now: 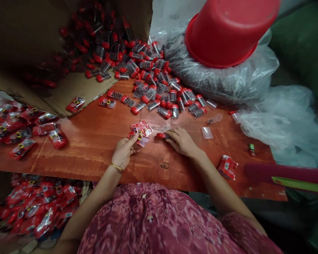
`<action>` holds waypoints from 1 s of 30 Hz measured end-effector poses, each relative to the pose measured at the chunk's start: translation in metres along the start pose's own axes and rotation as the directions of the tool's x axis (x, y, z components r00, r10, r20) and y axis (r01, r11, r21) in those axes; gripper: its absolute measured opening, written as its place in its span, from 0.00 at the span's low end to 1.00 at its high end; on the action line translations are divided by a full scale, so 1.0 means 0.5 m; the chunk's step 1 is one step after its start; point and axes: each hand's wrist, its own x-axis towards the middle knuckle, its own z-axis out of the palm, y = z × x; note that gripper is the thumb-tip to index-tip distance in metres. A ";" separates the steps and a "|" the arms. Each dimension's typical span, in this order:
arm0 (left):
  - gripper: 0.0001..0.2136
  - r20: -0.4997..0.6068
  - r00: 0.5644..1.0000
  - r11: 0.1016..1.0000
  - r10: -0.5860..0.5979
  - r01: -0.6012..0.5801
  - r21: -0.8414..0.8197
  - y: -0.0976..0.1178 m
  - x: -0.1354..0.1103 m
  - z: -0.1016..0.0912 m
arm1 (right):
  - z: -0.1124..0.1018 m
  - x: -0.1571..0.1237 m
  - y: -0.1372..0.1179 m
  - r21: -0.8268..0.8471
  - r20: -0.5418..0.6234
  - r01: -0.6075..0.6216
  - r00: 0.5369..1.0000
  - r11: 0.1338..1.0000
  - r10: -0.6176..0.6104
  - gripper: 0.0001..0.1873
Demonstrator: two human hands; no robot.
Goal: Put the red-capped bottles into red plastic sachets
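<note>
Left hand (124,151) pinches red printed packets (141,129) between thumb and fingers, lifted just above table (95,141), at centre. Right hand (181,141) lies palm down on table, fingers curled over red-capped tube (161,135) at its 9 o'clock; grip closed on it, touching table. Pile of red-capped tubes (153,88) at 12 o'clock, spilling from cardboard box (29,42) at 10 o'clock. Filled packets (23,130) at 9 o'clock. Upturned red bucket (228,31) on plastic bag (228,81) at 1 o'clock. Single packet (227,166) at 4 o'clock.
</note>
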 end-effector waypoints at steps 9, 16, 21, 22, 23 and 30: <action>0.19 0.061 0.998 1.000 0.022 -0.022 0.010 0.013 -0.007 0.025 | -0.035 -0.039 -0.120 0.756 0.230 -0.349 0.934 0.554 0.275 0.13; 0.19 0.110 0.988 0.993 0.105 -0.109 0.033 0.010 -0.014 0.031 | -0.047 -0.011 -0.146 0.776 0.334 -0.446 0.890 0.446 0.310 0.15; 0.17 0.086 0.981 0.979 0.176 -0.183 0.084 0.006 -0.005 0.027 | -0.048 -0.011 -0.151 0.787 0.399 -0.490 0.868 0.375 0.296 0.15; 0.17 0.094 0.980 0.979 0.174 -0.182 0.092 0.006 -0.004 0.026 | -0.047 -0.011 -0.152 0.786 0.395 -0.493 0.865 0.373 0.310 0.15; 0.17 0.105 0.979 0.978 0.172 -0.182 0.097 0.006 -0.003 0.026 | -0.046 -0.011 -0.153 0.785 0.390 -0.495 0.862 0.372 0.325 0.15; 0.13 0.168 0.950 0.940 0.263 -0.292 0.177 -0.002 0.001 0.025 | -0.032 -0.005 -0.150 0.811 0.377 -0.486 0.860 0.325 0.345 0.15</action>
